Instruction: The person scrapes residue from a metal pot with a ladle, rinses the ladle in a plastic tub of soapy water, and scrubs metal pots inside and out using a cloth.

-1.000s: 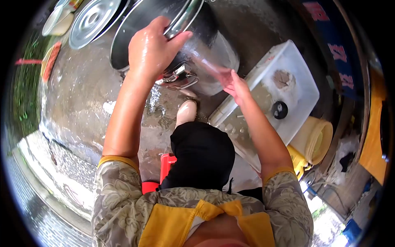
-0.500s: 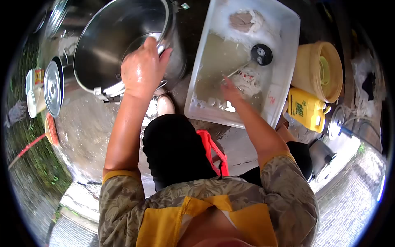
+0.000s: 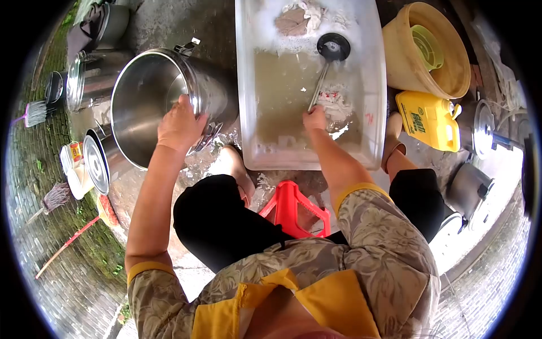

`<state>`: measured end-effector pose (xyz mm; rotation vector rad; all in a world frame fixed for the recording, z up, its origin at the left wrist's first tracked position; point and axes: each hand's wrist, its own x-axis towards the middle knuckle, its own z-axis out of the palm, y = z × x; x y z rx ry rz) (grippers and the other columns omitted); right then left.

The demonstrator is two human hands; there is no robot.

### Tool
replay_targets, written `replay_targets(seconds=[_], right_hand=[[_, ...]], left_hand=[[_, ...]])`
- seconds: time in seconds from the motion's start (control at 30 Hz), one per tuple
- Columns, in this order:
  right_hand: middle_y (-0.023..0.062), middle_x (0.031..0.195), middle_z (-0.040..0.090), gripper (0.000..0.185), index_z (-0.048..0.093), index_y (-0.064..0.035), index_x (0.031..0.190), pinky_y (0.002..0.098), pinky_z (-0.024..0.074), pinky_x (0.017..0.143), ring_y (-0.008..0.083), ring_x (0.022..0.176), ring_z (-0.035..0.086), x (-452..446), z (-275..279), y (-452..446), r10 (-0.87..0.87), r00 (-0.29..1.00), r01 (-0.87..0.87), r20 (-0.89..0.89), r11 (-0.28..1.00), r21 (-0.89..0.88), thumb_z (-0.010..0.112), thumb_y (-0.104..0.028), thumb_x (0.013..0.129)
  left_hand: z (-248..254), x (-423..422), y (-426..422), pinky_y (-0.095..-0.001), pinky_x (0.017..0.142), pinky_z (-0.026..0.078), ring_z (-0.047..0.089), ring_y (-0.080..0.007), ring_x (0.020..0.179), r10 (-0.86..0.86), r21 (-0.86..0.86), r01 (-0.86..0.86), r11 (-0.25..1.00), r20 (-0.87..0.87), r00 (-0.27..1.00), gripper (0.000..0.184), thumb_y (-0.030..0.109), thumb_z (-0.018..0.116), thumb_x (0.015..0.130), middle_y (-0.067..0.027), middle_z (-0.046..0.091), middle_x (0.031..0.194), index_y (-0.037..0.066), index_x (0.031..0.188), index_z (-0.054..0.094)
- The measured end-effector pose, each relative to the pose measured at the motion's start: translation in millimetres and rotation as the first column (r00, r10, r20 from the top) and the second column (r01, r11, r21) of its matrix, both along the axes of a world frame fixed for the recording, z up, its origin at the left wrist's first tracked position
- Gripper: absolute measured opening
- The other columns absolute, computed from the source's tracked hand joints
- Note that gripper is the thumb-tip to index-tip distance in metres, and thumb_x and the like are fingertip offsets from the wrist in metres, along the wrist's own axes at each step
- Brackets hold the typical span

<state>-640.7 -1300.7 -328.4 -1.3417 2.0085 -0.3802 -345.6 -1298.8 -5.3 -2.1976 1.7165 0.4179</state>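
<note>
A large steel pot (image 3: 213, 85) lies tipped with its mouth towards me. My left hand (image 3: 182, 127) is closed over its near rim, and the fingertips are partly hidden inside. To its right stands a white plastic tub (image 3: 370, 133) of cloudy, sudsy water. My right hand (image 3: 315, 118) is closed around the metal handle of a ladle (image 3: 333, 47), whose black bowl rests in the tub, pointing away from me. Beside the handle a pale wet cloth (image 3: 334, 106) lies in the water. A brownish cloth (image 3: 292, 21) sits among the suds at the far end.
A cream bucket (image 3: 395, 51) holding a green basket (image 3: 427, 48) and a yellow jug (image 3: 429, 121) stand right of the tub. Lidded pots (image 3: 96, 161) are at left. A red plastic stool (image 3: 288, 209) is between my legs. Brushes (image 3: 56, 198) lie on the mossy bricks.
The pot has turned, so its clamps sit in different places along the rim. My left hand still holds the rim. The view has shifted, and my right hand, blurred before, is now sharp.
</note>
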Motion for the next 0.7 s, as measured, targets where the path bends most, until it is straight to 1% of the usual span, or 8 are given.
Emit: replay_targets(seconds=[0.07, 0.13, 0.17, 0.3, 0.37, 0.53, 0.63, 0.7], right_hand=[[0.0124, 0.081, 0.059, 0.025, 0.045, -0.0097, 0.096, 0.0403, 0.0488, 0.062, 0.0282, 0.067, 0.060, -6.7, -9.1, -11.2, -0.231, 0.955, 0.231, 0.186, 0.973, 0.018, 0.061, -0.019, 0.079], [0.0126, 0.078, 0.058, 0.026, 0.042, -0.0100, 0.095, 0.0399, 0.0482, 0.061, 0.0286, 0.066, 0.059, -11.4, 11.6, -21.4, -0.439, 0.823, 0.446, 0.360, 0.892, 0.071, 0.060, -0.015, 0.078], [0.0090, 0.072, 0.054, 0.025, 0.040, -0.0116, 0.097, 0.0368, 0.0440, 0.052, 0.0233, 0.058, 0.053, -17.2, 50.6, -27.5, -0.473, 0.662, 0.381, 0.581, 0.881, 0.282, 0.059, -0.015, 0.081], [0.0005, 0.064, 0.046, 0.017, 0.039, -0.0151, 0.090, 0.0284, 0.0288, 0.034, 0.0106, 0.041, 0.038, -6.2, 142.8, -7.9, -0.576, 0.119, 0.229, 0.809, 0.809, 0.542, 0.056, -0.016, 0.088], [-0.0001, 0.064, 0.045, 0.015, 0.041, -0.0153, 0.089, 0.0284, 0.0291, 0.035, 0.0100, 0.042, 0.038, 7.1, 150.3, 21.0, -0.506, 0.190, 0.201, 0.841, 0.859, 0.471, 0.055, -0.015, 0.089], [-0.0016, 0.064, 0.042, 0.009, 0.047, -0.0122, 0.090, 0.0255, 0.0349, 0.043, 0.0075, 0.050, 0.040, 29.1, 140.3, 95.2, -0.195, 0.363, 0.103, 0.911, 0.980, 0.168, 0.054, -0.016, 0.090], [-0.0021, 0.065, 0.046, 0.015, 0.052, -0.0092, 0.095, 0.0256, 0.0409, 0.052, 0.0083, 0.056, 0.046, 26.6, 145.1, 102.5, 0.396, 0.618, -0.183, 0.679, 0.913, -0.365, 0.051, -0.024, 0.092], [0.0016, 0.071, 0.051, 0.023, 0.054, -0.0094, 0.097, 0.0283, 0.0445, 0.059, 0.0114, 0.065, 0.051, 10.3, 145.7, 73.0, 0.328, 0.505, -0.377, 0.798, 0.916, -0.138, 0.048, -0.031, 0.093]], left_hand=[[29.2, -23.7, 3.7, -0.0434, 0.089, 0.045, 0.056, -0.0370, 0.105, -0.006, 0.001, 0.006, 1.000, 0.023, 1.000, 0.048, 0.034, 0.063, 0.081, -0.0220, 0.056, 0.112, 0.000, 0.110, 0.046], [45.1, -48.3, 11.6, -0.0426, 0.090, 0.044, 0.054, -0.0360, 0.106, -0.318, -0.615, 0.185, 0.767, -0.114, 0.941, 0.047, 0.031, 0.065, 0.081, -0.0193, 0.056, 0.113, -0.001, 0.113, 0.049], [46.1, -64.9, 17.0, -0.0416, 0.091, 0.043, 0.053, -0.0344, 0.106, -0.331, -0.687, 0.076, 0.723, -0.247, 0.911, 0.046, 0.028, 0.066, 0.082, -0.0170, 0.057, 0.112, 0.000, 0.115, 0.051], [-22.0, -120.0, 22.9, -0.0377, 0.091, 0.043, 0.053, -0.0298, 0.107, -0.241, -0.537, -0.288, 0.793, -0.711, 0.661, 0.045, 0.022, 0.070, 0.080, -0.0179, 0.056, 0.114, -0.001, 0.115, 0.052], [-50.6, -127.8, 8.2, -0.0359, 0.090, 0.043, 0.053, -0.0265, 0.107, 0.236, 0.085, -0.468, 0.880, -0.932, 0.273, 0.055, 0.017, 0.071, 0.079, -0.0156, 0.055, 0.117, -0.001, 0.124, 0.047], [-36.1, -137.5, -21.1, -0.0415, 0.095, 0.038, 0.050, -0.0258, 0.115, 0.156, 0.164, -0.478, 0.863, -0.986, -0.057, 0.076, 0.028, 0.069, 0.081, -0.0164, 0.049, 0.127, 0.001, 0.138, 0.027], [-51.0, -128.2, -40.7, -0.0400, 0.078, 0.043, 0.057, -0.0245, 0.090, 0.249, 0.294, -0.767, 0.571, -0.952, -0.180, 0.040, 0.026, 0.060, 0.089, -0.0116, 0.057, 0.106, 0.003, 0.116, 0.043], [-57.7, -112.9, -40.6, -0.0383, 0.073, 0.043, 0.055, -0.0231, 0.080, 0.202, 0.368, -0.775, 0.514, -0.930, -0.307, 0.030, 0.026, 0.055, 0.092, -0.0105, 0.058, 0.096, 0.004, 0.111, 0.044]])
